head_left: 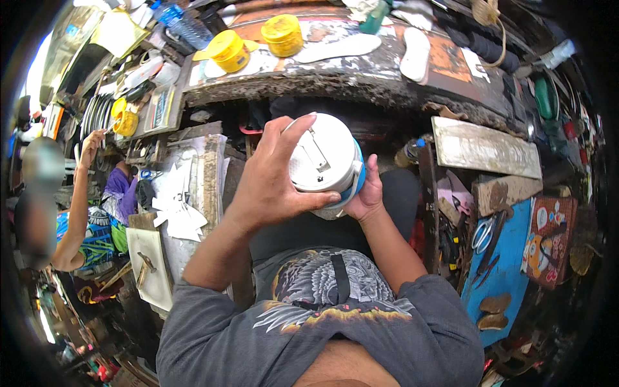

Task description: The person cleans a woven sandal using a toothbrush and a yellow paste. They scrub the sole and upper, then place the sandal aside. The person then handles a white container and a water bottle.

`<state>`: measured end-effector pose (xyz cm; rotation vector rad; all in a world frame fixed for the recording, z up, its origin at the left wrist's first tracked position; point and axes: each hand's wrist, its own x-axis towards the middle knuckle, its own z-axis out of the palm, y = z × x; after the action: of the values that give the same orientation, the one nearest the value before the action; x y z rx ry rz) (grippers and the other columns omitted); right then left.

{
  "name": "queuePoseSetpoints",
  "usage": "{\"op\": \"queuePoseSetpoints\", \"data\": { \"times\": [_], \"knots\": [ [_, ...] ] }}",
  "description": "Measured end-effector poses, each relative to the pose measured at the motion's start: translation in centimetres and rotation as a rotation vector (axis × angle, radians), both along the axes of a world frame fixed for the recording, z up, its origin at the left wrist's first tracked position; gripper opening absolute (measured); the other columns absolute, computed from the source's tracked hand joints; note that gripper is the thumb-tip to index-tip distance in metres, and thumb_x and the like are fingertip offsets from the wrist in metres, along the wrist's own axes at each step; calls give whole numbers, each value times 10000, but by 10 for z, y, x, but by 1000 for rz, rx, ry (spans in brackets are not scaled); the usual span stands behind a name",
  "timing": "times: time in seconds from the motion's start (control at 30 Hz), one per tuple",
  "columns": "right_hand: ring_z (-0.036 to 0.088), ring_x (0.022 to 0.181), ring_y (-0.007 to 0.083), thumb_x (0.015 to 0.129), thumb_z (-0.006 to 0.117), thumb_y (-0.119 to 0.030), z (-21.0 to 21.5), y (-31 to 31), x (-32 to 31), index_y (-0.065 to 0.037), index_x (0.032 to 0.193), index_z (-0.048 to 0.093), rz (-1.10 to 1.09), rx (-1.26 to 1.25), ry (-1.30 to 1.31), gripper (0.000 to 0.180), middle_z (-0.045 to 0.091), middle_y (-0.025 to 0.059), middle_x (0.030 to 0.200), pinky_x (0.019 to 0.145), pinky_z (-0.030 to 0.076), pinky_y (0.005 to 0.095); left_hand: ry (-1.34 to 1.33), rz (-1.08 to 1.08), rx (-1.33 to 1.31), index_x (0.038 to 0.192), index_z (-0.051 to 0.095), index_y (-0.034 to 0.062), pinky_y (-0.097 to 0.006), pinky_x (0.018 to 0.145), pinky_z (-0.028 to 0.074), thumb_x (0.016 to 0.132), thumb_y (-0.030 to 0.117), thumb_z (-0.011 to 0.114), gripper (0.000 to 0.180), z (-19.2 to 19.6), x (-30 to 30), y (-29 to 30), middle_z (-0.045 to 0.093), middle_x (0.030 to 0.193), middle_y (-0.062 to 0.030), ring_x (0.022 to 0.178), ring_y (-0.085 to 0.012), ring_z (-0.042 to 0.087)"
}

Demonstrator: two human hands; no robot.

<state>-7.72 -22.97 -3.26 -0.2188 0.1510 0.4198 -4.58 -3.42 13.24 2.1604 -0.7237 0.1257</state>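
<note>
Above my lap, in front of the bench, I hold a small drink cooler jug with a white round lid (330, 149) and a blue body (354, 191). The lid faces up, with a recessed slot across its top. My left hand (269, 173) is closed around the lid's left side, its thumb along the near rim and its fingers over the far edge. On the other side, my right hand (367, 195) supports the body from the right and below; some of its fingers are hidden behind the jug. A white handle (356, 175) runs down the jug's side.
Two yellow tubs (282, 35) and white sole-shaped pieces (342, 48) lie on the worn bench (387, 87). White cut pieces (177, 206) lie at left; scissors (482, 236) rest on a blue board (503, 277) at right. A co-worker's hand (91, 147) is near another yellow tub (126, 122).
</note>
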Motion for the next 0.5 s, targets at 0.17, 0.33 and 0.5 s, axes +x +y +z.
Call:
{"op": "queuePoseSetpoints", "data": {
  "times": [0.17, 0.33, 0.5],
  "knots": [
    [387, 1485, 403, 965, 463, -731, 2, -17, -7, -120, 1624, 281, 20, 41, -46, 916, 370, 193, 1627, 1221, 308, 599, -360, -372, 377, 1512, 500, 279, -539, 1038, 475, 768, 491, 842, 846, 37, 26, -14, 392, 1591, -168, 1356, -417, 476],
    [464, 1431, 392, 980, 498, -645, 4, -15, -4, -142, 1588, 362, -21, 163, -45, 800, 452, 178, 1572, 1195, 359, 593, -484, -503, 340, 1370, 636, 226, -509, 972, 517, 860, 533, 716, 601, 38, 48, -36, 575, 1405, -136, 1260, -390, 561],
    [514, 1385, 377, 978, 499, -521, -16, -22, 19, -93, 1509, 484, -123, 79, 28, 682, 534, 180, 1504, 1185, 373, 568, -452, -242, 257, 1237, 694, 150, -464, 973, 523, 809, 439, 752, 520, 11, 50, -47, 638, 1287, -136, 1157, -386, 611]
  ]
}}
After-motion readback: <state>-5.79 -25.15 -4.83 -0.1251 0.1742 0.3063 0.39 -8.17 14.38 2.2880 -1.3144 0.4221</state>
